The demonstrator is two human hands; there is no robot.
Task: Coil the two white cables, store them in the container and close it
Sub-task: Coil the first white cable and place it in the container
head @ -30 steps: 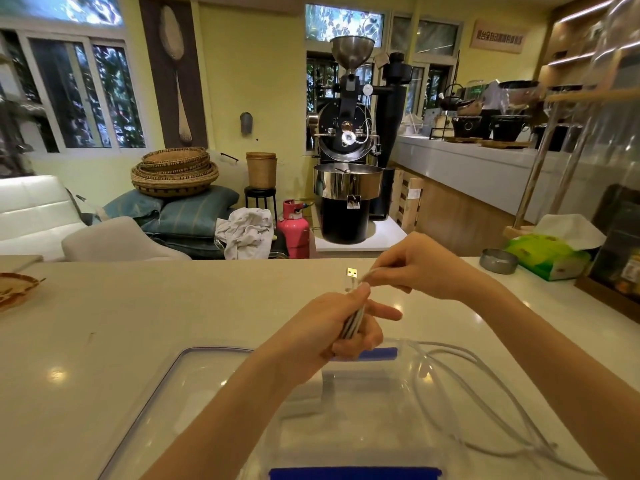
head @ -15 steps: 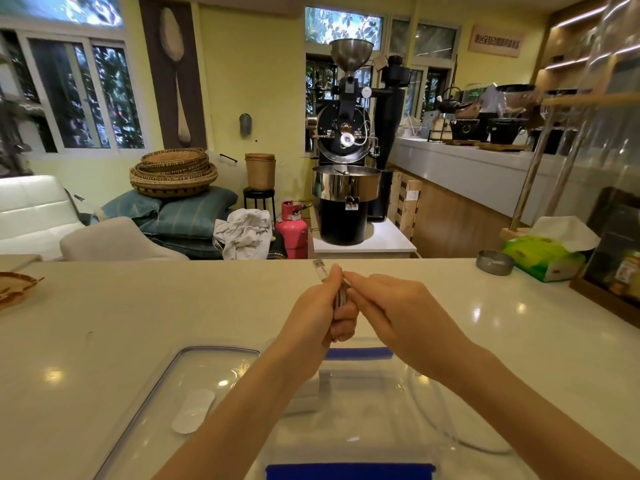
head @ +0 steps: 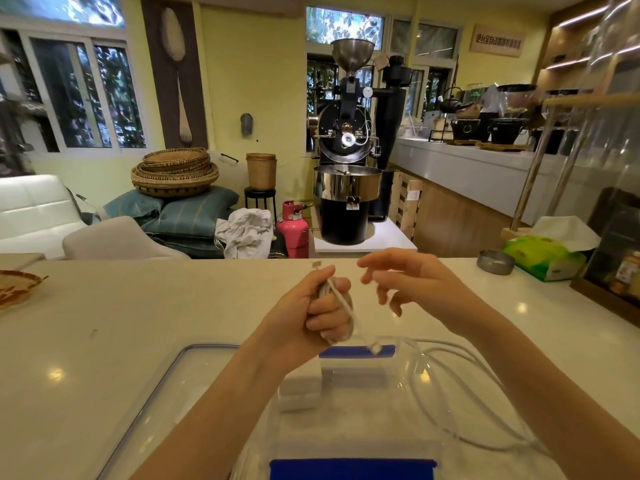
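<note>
My left hand (head: 320, 306) grips a coiled white cable (head: 341, 301) above the counter; one plug sticks up past my thumb and the other end hangs down over the container. My right hand (head: 405, 282) hovers just to the right with loosely spread fingers, holding nothing. A second white cable (head: 464, 393) lies uncoiled in loose loops on the counter at the right. The clear container (head: 349, 410) with blue latches stands open below my hands. Its clear blue-rimmed lid (head: 166, 386) lies flat to the left.
The pale counter (head: 138, 306) runs across the view. On its right sit a small metal dish (head: 495, 262), a green tissue pack (head: 543, 258) and a dark wooden case (head: 616, 258). A woven tray (head: 17, 285) lies at the left edge.
My right hand has let go of the cable and drawn away to the right. The coil stays in my left hand, with one end now hanging loose.
</note>
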